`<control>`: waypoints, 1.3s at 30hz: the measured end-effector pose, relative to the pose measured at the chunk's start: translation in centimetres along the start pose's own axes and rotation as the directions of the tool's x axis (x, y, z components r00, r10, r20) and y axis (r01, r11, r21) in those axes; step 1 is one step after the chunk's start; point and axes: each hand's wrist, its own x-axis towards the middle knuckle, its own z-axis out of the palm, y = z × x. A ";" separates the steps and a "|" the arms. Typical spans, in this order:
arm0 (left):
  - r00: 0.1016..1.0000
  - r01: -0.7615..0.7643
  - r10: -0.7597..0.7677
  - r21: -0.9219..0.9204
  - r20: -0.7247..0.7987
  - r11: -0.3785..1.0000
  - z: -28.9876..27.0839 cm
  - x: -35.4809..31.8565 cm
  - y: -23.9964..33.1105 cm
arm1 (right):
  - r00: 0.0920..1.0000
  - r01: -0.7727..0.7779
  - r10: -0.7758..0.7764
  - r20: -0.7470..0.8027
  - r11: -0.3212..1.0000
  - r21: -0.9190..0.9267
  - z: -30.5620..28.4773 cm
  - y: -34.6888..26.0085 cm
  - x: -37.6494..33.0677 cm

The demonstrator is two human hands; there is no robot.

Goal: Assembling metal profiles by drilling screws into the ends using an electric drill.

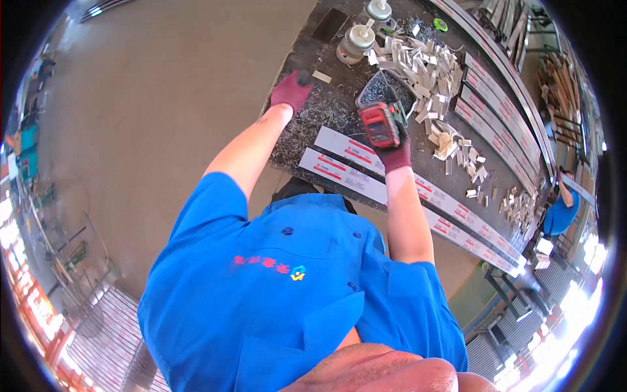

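My right hand (pixel 396 155), in a maroon glove, is closed around a cordless drill (pixel 380 125) with a red-and-black battery. The drill's thin bit points away from me over a tub of small dark screws (pixel 373 90). On the left, my gloved left hand (pixel 292 91) is at the table's left edge, its dark fingertips blurred. Close to those fingertips lies a small flat pale piece (pixel 321 77). Two long white profiles with red printed labels lie side by side along the near edge: the farther profile (pixel 428 191) and the nearer profile (pixel 366 186).
Scattered metal shavings cover the dark worktable (pixel 320 108). A heap of short pale offcuts (pixel 434 72) spreads beyond the tub. Two lidded jars (pixel 356 44) stand at the far side. More labelled profiles (pixel 496 124) lie to the right. A person in blue (pixel 562 212) is at the far right.
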 end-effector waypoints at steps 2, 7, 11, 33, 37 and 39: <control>1.000 -0.008 0.007 0.059 0.016 0.998 2.2 3.8 0.2 | 0.995 0.096 -0.097 -0.010 0.992 -0.087 2.5 0.4 -4.6; 0.989 -0.144 0.132 0.238 0.065 0.960 6.5 7.8 1.0 | 0.820 0.295 -0.525 -0.226 0.727 -0.619 2.5 0.7 -19.5; 0.968 -0.231 0.180 0.332 0.178 0.914 8.0 8.4 -0.5 | 0.757 0.298 -0.653 -0.030 0.386 -0.873 9.2 2.3 -27.0; 0.994 0.056 -0.063 0.071 0.091 0.996 9.8 -13.1 -2.7 | 0.902 -0.161 -0.401 -0.162 0.036 -0.986 9.9 7.9 -27.2; 0.982 0.037 -0.050 0.075 0.180 0.996 9.3 -12.6 -2.2 | 0.903 -0.176 -0.389 -0.184 0.057 -0.983 10.0 7.6 -27.4; 0.982 -0.018 0.003 0.083 0.187 0.996 9.3 -12.6 -2.7 | 0.902 -0.165 -0.394 -0.176 0.061 -0.984 9.8 7.5 -27.6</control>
